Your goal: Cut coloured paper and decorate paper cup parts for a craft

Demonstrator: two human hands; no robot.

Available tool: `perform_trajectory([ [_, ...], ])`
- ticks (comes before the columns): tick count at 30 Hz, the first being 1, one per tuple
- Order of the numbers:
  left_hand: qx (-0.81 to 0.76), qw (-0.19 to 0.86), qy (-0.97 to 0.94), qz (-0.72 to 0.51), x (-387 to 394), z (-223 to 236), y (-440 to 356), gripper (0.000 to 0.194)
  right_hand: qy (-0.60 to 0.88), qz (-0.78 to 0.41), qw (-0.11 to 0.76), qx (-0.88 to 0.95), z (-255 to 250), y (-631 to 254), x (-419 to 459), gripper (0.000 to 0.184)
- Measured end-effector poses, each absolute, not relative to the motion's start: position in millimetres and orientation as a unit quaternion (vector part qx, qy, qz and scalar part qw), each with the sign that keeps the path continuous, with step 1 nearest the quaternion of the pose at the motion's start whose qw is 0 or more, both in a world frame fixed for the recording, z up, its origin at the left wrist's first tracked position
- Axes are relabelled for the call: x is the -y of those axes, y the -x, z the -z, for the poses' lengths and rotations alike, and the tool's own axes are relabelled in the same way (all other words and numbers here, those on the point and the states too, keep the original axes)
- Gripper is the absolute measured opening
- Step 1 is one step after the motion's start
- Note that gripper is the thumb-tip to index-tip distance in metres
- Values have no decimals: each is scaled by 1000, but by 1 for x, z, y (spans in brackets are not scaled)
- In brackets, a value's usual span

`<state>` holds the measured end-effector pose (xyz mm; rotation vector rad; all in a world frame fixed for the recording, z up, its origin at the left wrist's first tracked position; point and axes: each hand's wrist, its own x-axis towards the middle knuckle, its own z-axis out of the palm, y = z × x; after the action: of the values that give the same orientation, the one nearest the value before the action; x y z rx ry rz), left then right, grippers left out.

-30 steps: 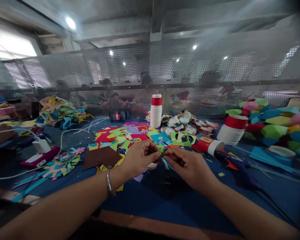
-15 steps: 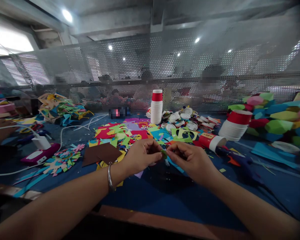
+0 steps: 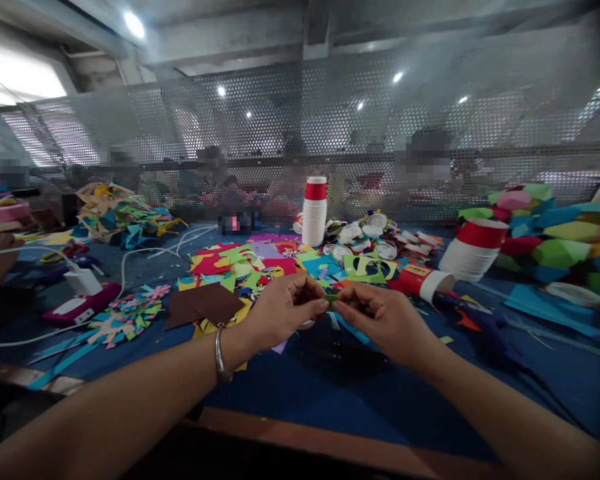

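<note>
A small green paper piece (image 3: 332, 298) is pinched between my two hands above the blue tabletop. My left hand (image 3: 286, 308), with a silver bangle on its wrist, grips the left end between thumb and fingers. From the other side, my right hand (image 3: 380, 313) holds the right end in a similar pinch. Most of the piece is covered by the fingertips, so its full shape is hidden. Right behind my hands lies a heap of coloured paper scraps (image 3: 230, 260), and brown paper sheets (image 3: 200, 305) lie to the left of my left hand.
A tall stack of paper cups (image 3: 314, 217) stands behind my hands, beside a pile of round lids (image 3: 373, 232). On the right are a tilted cup stack (image 3: 473, 250), a lying red cup (image 3: 423, 281) and a dark glue gun (image 3: 490, 333). Left sits a magenta power strip (image 3: 83, 305) with white cables.
The green piece has turned between my fingertips and now shows a thinner, flatter side. My hands have stayed in nearly the same place.
</note>
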<state>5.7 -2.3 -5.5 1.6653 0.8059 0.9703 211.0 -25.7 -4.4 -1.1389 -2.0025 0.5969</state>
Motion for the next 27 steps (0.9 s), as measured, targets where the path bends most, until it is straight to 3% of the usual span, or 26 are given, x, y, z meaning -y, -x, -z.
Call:
perform_trajectory([
  [18,-310,718,-529,-330,2,1,-3,25,422,-193,356,811,4,-213,30,17],
  [22,-314,683,-558,-352,1,3,-4,27,421,-180,348,818,4,-214,31,17],
  [27,-302,547,-674,-395,2,8,-5,17,428,-164,358,814,6,-214,30,15],
])
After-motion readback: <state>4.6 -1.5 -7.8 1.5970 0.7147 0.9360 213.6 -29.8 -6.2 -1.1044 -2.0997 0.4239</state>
